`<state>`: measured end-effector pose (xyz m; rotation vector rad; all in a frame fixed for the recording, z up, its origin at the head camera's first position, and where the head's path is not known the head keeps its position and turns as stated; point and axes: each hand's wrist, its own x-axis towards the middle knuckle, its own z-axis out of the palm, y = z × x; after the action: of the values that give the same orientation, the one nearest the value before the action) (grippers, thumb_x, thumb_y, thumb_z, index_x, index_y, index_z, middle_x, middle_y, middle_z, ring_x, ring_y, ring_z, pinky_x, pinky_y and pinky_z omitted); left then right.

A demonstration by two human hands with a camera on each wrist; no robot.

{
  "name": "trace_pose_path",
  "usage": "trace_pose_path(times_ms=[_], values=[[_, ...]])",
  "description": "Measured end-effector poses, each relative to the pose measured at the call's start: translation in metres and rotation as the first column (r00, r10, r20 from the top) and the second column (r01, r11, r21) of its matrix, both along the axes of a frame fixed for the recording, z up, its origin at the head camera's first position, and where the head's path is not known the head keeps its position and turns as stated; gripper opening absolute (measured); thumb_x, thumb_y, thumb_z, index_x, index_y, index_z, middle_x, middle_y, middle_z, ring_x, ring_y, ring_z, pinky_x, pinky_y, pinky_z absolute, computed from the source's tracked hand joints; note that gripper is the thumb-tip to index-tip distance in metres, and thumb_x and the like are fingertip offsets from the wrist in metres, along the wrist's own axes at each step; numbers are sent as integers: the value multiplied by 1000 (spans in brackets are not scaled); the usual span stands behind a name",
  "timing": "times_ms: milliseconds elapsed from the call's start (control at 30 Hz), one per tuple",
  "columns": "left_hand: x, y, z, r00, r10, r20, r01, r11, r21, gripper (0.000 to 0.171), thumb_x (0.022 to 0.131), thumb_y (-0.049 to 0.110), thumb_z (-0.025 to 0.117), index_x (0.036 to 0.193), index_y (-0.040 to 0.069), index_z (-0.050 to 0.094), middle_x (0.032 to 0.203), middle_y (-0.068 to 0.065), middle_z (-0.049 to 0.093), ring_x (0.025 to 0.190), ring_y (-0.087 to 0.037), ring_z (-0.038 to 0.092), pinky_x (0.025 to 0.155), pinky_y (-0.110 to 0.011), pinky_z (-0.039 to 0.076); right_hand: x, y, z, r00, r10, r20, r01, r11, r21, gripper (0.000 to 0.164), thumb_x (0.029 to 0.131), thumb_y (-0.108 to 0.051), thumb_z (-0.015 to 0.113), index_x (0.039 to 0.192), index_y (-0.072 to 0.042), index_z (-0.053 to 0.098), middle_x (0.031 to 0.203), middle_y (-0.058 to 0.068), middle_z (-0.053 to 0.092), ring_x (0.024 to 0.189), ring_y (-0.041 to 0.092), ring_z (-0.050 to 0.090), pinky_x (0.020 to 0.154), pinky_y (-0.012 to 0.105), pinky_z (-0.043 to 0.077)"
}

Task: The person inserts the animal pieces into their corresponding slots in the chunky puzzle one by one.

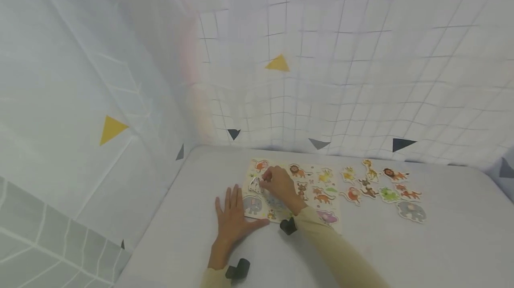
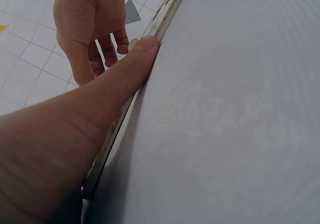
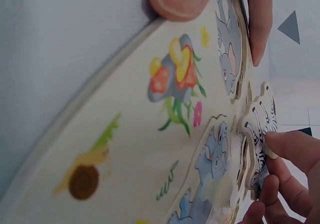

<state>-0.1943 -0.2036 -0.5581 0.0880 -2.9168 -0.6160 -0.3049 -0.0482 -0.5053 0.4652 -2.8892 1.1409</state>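
Note:
A wooden puzzle board (image 1: 336,205) printed with cartoon animals lies on the table. My right hand (image 1: 282,186) is over its left part, pinching a zebra puzzle piece (image 1: 254,184) between thumb and fingertips. In the right wrist view the zebra piece (image 3: 253,121) stands tilted close over the board (image 3: 122,159), beside the grey elephant picture (image 3: 229,59). My left hand (image 1: 233,221) rests at the board's left front corner with fingers spread straight. Its thumb (image 2: 135,59) lies along the board's front edge in the left wrist view.
Right of the board lie several loose animal pieces, among them a giraffe (image 1: 371,172), a lion (image 1: 395,174), a monkey (image 1: 353,195), a green animal (image 1: 388,194) and an elephant (image 1: 411,212). White sheeting (image 1: 321,100) with grid lines hangs behind the table (image 1: 449,252).

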Motion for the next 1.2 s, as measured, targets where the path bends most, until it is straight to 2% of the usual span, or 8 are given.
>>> trace_pose_path(times_ms=[400,667,900,1200], values=[[-2,0,7,1000,5,17,-5,1000,-4,135,66,82,74,162,2,24,173,-16,21,162,-40,16,127,-71,6,-2,-4,4,1000,-8,-28,10,999,53,13,86,-23,75,93,-12,71,86,2,59,76,15,51,59,23,38],[0,1,5,1000,6,5,-6,1000,1,135,65,83,74,162,2,26,172,-16,23,161,-40,18,126,-71,7,-6,-6,-4,999,-31,-18,32,996,85,13,88,-24,78,93,-14,71,86,3,58,77,16,51,60,25,38],[-2,2,3,1000,6,-9,-6,1000,-10,135,65,83,74,161,1,27,172,-16,25,160,-40,20,126,-71,9,-6,-6,-4,999,-45,-1,45,995,93,15,88,-25,77,95,-13,72,88,3,59,78,17,53,61,26,39],[0,3,4,1000,10,-6,-10,1000,-9,135,64,84,74,161,1,27,172,-16,25,160,-40,20,126,-71,9,-5,-7,-6,999,7,-50,-4,998,61,14,87,-22,80,92,-11,72,84,3,60,73,15,52,58,23,38]])
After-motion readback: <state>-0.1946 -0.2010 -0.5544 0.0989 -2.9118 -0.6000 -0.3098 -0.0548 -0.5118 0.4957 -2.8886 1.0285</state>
